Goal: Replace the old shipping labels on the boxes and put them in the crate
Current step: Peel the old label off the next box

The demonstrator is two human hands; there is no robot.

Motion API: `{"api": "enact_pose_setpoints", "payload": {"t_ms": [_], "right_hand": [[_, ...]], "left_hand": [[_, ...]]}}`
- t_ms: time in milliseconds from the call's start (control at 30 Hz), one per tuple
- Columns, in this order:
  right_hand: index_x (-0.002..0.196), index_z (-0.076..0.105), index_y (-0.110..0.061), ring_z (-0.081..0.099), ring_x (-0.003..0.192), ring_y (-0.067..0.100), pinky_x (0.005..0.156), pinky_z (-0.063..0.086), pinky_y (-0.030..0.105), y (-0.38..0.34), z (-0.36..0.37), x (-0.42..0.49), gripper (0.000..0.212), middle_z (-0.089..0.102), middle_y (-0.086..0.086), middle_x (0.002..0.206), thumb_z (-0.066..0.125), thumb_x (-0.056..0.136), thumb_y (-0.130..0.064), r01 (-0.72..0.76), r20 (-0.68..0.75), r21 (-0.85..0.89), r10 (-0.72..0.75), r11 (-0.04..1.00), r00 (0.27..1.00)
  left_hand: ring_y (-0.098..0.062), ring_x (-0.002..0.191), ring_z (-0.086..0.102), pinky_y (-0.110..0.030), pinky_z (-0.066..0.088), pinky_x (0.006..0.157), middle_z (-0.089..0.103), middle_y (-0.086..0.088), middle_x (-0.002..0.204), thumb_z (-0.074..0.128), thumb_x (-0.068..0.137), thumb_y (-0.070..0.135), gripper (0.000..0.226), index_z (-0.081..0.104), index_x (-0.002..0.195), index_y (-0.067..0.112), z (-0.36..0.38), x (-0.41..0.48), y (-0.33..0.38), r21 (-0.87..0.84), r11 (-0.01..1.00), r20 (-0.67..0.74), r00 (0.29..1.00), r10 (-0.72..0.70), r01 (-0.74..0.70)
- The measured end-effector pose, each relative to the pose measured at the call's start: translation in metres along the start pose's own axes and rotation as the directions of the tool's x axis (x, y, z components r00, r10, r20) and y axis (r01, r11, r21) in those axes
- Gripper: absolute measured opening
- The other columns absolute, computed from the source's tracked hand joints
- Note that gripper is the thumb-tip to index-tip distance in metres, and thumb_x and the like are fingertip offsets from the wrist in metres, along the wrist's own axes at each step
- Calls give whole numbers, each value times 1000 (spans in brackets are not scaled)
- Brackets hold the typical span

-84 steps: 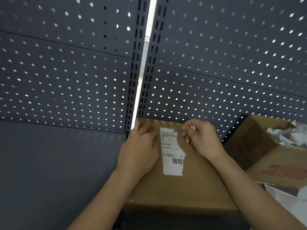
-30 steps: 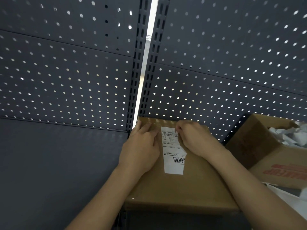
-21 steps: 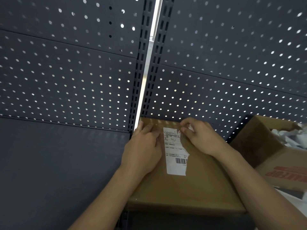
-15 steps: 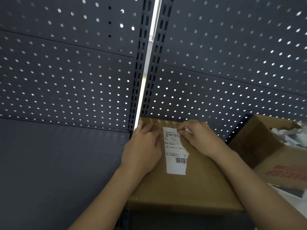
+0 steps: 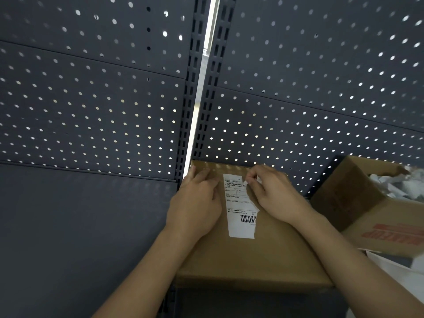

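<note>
A brown cardboard box (image 5: 252, 255) lies flat in front of me on the dark shelf. A white shipping label (image 5: 239, 207) with a barcode is stuck on its top, partly torn along its right side. My left hand (image 5: 195, 203) lies flat on the box to the left of the label, fingers straight. My right hand (image 5: 273, 193) is at the label's upper right corner, its thumb and forefinger pinching a small white torn piece of the label there.
An open cardboard box (image 5: 367, 203) with red print and crumpled white paper (image 5: 403, 184) inside stands at the right. Dark perforated panels (image 5: 114, 99) form the back wall, with a slotted upright (image 5: 199, 88) in the middle. A white sheet (image 5: 394, 276) lies at the lower right.
My right hand has worked at the label's upper right corner, shifting slightly between frames, and now pinches a small torn piece there. My left hand has stayed flat on the box.
</note>
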State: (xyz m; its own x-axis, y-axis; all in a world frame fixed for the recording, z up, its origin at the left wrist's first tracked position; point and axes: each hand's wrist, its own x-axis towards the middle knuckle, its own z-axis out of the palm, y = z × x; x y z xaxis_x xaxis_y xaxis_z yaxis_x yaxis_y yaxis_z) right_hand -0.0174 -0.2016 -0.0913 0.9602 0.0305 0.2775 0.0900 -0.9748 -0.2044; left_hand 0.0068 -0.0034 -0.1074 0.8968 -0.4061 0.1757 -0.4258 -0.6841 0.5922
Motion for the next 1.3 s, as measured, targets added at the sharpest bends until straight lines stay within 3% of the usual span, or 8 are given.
{"api": "enact_pose_setpoints", "payload": {"t_ms": [167,233,400,500,667,1033,1233,1300], "right_hand": [[92,58,-28,61,72,19,78,49,38,-4,-7,-3,11,66,-3,79,49,99,-27,-97,40,113,93,989,995],[98,60,-27,62,78,19,82,48,38,-4,-8,-3,11,67,-4,85,50,99,-30,-111,50,125,105,986,993],[139,47,-22,60,98,20,91,44,35,-5,-13,-1,43,66,1,102,53,98,-35,-131,104,86,122,988,987],[123,63,-26,59,95,19,90,45,40,-4,-13,1,29,62,-3,101,58,96,-34,-93,148,48,85,994,985],[94,70,-23,61,83,17,82,49,42,-6,-5,-4,9,63,-7,93,61,93,-26,-18,11,25,18,1000,1000],[83,66,-20,58,75,12,78,47,37,-17,-12,-13,13,59,-16,79,59,94,-21,26,-42,67,-23,997,999],[86,65,-16,52,82,5,78,40,18,-16,-15,-22,13,57,-17,84,58,95,-11,28,-73,132,-18,991,997],[87,65,-15,54,80,6,77,41,19,-18,-17,-26,12,60,-13,81,57,95,-11,19,-63,147,-10,989,998]], "left_hand": [[-13,149,1,-40,41,101,31,12,154,32,100,21,43,47,140,29,0,1,0,8,1000,3,1000,1,-1],[-14,149,1,-41,40,102,30,12,155,32,100,21,44,46,141,29,1,1,-1,13,1000,5,1000,5,-5],[-14,149,0,-41,39,104,31,11,155,32,100,21,44,46,141,29,2,1,-2,7,1000,4,1000,9,-9],[-14,149,0,-42,39,104,30,11,155,32,100,22,44,45,142,29,1,0,-2,3,1000,8,1000,7,-7],[-14,149,0,-39,40,103,33,10,153,32,100,23,43,47,140,28,0,0,0,9,1000,-1,1000,9,-9],[-15,149,1,-40,42,99,35,10,152,31,100,24,41,51,135,27,1,1,-1,21,1000,3,1000,-2,2],[-15,149,3,-42,42,99,34,10,152,31,100,22,42,51,136,27,0,0,0,30,1000,6,1000,2,-3],[-15,149,3,-42,42,99,35,10,152,31,99,22,42,51,136,27,1,1,0,31,1000,4,1000,2,-2]]}}
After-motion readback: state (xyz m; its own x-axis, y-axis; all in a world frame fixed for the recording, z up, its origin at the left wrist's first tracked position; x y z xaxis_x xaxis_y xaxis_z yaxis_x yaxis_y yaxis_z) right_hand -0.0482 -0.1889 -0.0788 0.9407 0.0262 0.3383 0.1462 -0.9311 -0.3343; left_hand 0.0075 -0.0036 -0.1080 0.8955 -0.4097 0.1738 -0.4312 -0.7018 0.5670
